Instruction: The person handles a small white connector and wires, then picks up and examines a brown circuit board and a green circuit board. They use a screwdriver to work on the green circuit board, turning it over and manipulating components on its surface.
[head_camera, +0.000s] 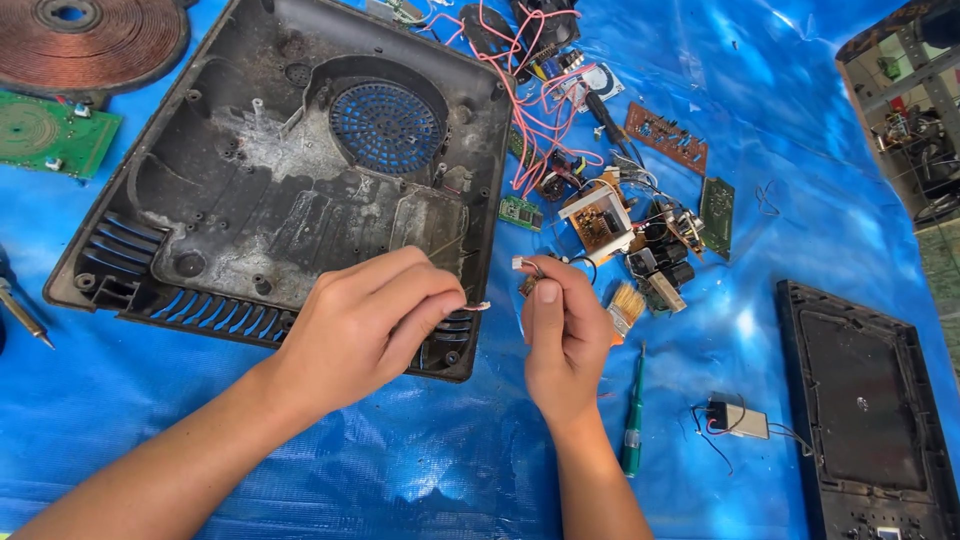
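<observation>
Pinching a thin wire's white tip (481, 306) at centre frame, the left hand (365, 325) and right hand (562, 325), gripping a small connector (528, 272), could snap it if pulled apart above the dusty black cooker base (290, 170).

Two bare forearms, no sleeves; left hand (365, 325), right hand (562, 335), short trimmed nails

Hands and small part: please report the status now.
Left hand pinching a thin wire end. Right hand pinching a small component. Both over the black casing edge. Nothing between them.
</observation>
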